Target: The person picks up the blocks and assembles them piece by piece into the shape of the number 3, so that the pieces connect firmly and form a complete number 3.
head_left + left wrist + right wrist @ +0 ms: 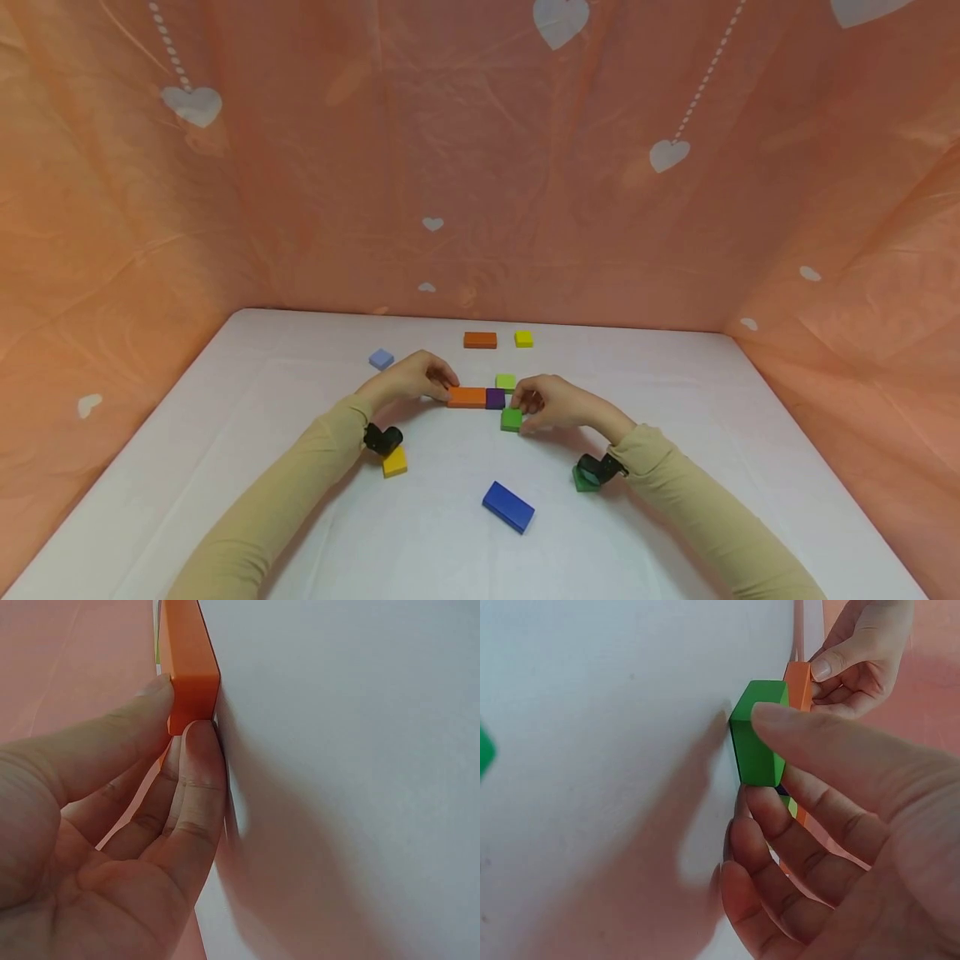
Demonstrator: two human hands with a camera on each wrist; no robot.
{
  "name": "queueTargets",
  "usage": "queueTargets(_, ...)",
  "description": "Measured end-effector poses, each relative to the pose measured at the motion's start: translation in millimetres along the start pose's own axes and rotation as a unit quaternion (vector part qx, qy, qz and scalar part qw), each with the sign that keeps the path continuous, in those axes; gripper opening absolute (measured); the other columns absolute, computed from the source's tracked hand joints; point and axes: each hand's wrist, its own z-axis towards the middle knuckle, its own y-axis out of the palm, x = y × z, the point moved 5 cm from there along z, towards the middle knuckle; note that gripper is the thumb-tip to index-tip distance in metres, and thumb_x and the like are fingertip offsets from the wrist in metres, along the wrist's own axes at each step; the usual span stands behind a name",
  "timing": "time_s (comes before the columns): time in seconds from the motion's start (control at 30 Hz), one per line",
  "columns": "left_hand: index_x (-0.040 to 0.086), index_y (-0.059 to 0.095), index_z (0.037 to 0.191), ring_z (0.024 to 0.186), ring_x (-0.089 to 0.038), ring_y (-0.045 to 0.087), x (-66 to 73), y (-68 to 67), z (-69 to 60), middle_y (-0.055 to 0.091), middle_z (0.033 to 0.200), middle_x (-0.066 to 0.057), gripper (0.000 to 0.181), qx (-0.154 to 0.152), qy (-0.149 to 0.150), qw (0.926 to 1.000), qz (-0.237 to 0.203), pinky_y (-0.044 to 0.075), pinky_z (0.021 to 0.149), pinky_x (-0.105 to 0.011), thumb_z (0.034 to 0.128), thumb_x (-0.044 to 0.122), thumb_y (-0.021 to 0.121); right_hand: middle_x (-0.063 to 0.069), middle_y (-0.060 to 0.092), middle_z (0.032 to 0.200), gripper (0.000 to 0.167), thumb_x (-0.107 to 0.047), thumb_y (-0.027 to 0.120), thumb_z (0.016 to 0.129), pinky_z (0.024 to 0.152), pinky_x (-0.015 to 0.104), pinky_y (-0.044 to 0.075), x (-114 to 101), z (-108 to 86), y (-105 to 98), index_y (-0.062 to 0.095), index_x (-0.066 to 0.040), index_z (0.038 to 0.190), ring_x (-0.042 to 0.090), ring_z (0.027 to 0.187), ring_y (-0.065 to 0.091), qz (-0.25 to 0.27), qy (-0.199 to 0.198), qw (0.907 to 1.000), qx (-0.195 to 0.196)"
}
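The left hand (411, 379) pinches the left end of an orange rectangular block (467, 397) between thumb and fingers, on the worktop (637, 358); a purple square block (496, 399) adjoins its other end, between both hands' fingers. The right hand (558, 402) pinches a green square block (512, 420); a lime-green block (506, 382) lies just beside these fingers, a blue rectangular block (508, 507) well apart, nearer the person

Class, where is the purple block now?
In the head view, the purple block sits at the right end of the orange block the left hand holds.
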Motion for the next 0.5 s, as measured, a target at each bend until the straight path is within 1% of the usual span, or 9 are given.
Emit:
queueTargets(0.1, -0.002, 0.069, 0.101, 0.077, -0.016, 0.057, 0.8, -0.5, -0.7, 0.066, 0.087, -0.004, 0.019, -0.003, 0.007, 1.0000, 0.000, 0.049, 0.072, -0.027, 0.0829, -0.001, 0.072, 0.005, 0.059, 0.089, 0.028, -0.007, 0.080, 0.077, 0.074, 0.027, 0.047, 1.1, 0.7, -0.3, 0.063, -0.004, 0.098, 0.019, 0.082, 0.054, 0.003, 0.000, 1.0000, -0.001)
queueTargets(0.5, -0.002, 0.069, 0.101, 0.078, -0.016, 0.057, 4.2, -0.8, -2.2, 0.066, 0.087, -0.005, 0.019, -0.002, 0.008, 1.0000, 0.000, 0.049, 0.073, -0.027, 0.0827, -0.002, 0.072, 0.005, 0.060, 0.089, 0.029, -0.008, 0.081, 0.076, 0.075, 0.028, 0.048, 2.8, 1.5, -0.4, 0.063, -0.004, 0.099, 0.019, 0.082, 0.054, 0.002, 0.005, 1.0000, 0.004)
